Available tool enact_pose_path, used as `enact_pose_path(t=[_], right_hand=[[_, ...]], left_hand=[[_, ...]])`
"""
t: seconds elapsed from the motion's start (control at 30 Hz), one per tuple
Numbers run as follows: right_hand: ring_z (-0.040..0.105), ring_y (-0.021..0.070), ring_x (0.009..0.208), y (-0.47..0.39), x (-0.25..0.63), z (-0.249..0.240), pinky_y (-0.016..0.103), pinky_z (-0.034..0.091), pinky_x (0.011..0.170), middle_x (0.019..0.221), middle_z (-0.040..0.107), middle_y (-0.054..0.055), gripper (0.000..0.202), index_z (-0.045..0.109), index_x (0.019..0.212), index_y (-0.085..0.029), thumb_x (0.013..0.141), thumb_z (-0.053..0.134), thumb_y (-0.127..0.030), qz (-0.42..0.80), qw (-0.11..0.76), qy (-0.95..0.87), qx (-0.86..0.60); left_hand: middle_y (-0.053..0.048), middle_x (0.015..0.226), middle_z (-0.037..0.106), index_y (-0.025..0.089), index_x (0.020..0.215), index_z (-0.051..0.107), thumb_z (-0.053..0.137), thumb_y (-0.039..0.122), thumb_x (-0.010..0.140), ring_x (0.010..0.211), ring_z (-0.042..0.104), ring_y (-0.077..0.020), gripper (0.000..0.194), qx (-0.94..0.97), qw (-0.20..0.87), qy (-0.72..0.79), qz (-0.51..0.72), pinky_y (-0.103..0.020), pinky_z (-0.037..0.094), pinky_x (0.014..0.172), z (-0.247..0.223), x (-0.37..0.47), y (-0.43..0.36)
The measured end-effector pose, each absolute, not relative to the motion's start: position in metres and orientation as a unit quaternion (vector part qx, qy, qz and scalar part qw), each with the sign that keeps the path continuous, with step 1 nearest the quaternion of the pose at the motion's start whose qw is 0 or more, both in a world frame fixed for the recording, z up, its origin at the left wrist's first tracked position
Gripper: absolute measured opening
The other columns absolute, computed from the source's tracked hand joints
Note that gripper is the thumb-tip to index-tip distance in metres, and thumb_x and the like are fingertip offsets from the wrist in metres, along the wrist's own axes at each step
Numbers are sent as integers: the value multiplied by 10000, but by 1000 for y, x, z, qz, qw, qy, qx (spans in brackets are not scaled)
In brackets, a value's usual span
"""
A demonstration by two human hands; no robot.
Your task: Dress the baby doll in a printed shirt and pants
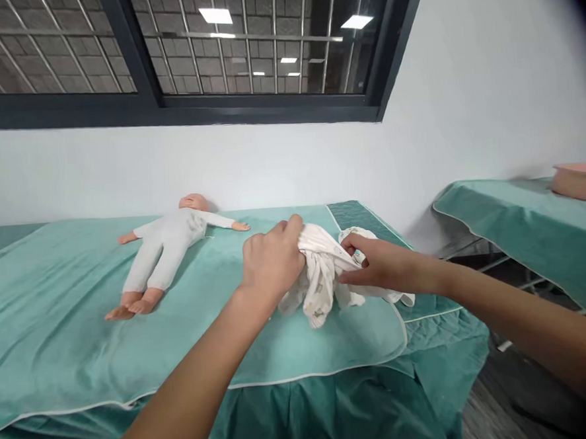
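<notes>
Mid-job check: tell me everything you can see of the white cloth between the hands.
The white cloth looks thin and soft, with faint small markings. It is bunched, its loose folds drooping over the green bed cover. The left hand grips its upper left; the right hand is at its right side, thumb and finger apart. Whether the white fabric beyond belongs to it is unclear.
</notes>
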State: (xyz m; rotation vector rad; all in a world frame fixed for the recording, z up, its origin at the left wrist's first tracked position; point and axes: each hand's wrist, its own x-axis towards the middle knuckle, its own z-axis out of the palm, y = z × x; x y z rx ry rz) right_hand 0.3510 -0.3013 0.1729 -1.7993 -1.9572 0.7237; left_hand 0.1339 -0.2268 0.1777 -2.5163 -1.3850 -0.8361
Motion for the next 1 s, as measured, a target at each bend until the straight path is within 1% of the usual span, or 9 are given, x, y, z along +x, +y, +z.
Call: enact_pose_path(t=[0.2,0.33,0.47,0.53,0.6,0.73,0.8,0.9,1.0], right_hand=[[624,198,786,-305,309,112,300,496,646,995,692,30,411,621,1161,-259,814,694,-467,533,382,-557,-510],[669,285,880,-312,259,75,434,556,793,967,729,47,285,721,965,-302,753,719,-492,638,493,-452,-381],[653,321,1091,-306,202,55,484,524,965,1058,740,44,309,751,961,-332,749,704,-553,745,470,-368,-298],[627,330,1160,-300,174,51,496,497,1016,1118,731,55,359,758,1000,-316,725,737,-545,782,439,-364,-252],[600,325,1216,-296,154,51,487,472,1053,1196,708,56,404,750,1086,-308,715,771,-466,807,404,-379,-205],[515,277,1331,-290,149,50,431,404,1118,1418,574,29,626,609,1357,-338,758,768,-241,834,319,-429,-137],[451,281,1386,-290,163,41,434,372,1135,1519,462,48,693,528,1439,-307,793,767,-229,832,286,-456,-135],[445,317,1386,-300,187,4,483,380,1109,1584,353,84,753,426,1506,-303,834,765,-344,829,271,-463,-160],[547,334,1291,-329,201,-52,482,467,1005,1515,469,67,733,508,1439,-387,777,783,-538,852,251,-420,-187]], left_hand=[[-45,923,676,255,1110,536,579,185,826,832,626,-241,296,-780,-251,-435,-372,-320,427,691,157,120,-272],[-44,1130,620,340,1230,553,675,258,841,965,600,-213,416,-787,-391,-320,-355,-330,491,847,119,74,-321],[-82,1324,508,314,1295,470,769,334,772,1187,533,-253,602,-639,-325,-456,-527,-389,457,1010,90,19,-340],[-100,1491,389,295,1410,360,799,309,715,1355,426,-289,822,-576,-332,-509,-547,-422,391,1115,84,-5,-342],[-105,1527,386,274,1473,311,788,274,705,1399,397,-294,904,-558,-389,-515,-522,-405,374,1145,82,-23,-347],[-95,1328,611,225,1357,510,735,272,746,1199,581,-276,653,-511,-455,-521,-510,-351,479,1026,72,-40,-365],[-86,1199,681,190,1264,578,704,271,750,1085,635,-268,535,-469,-432,-559,-530,-352,506,961,56,-45,-372],[-94,1149,708,157,1213,607,684,320,766,1053,659,-268,482,-398,-364,-629,-560,-359,495,962,15,-65,-374],[-115,1203,693,153,1217,599,697,425,769,1098,655,-280,534,-319,-264,-703,-578,-362,492,976,-35,-109,-374]])
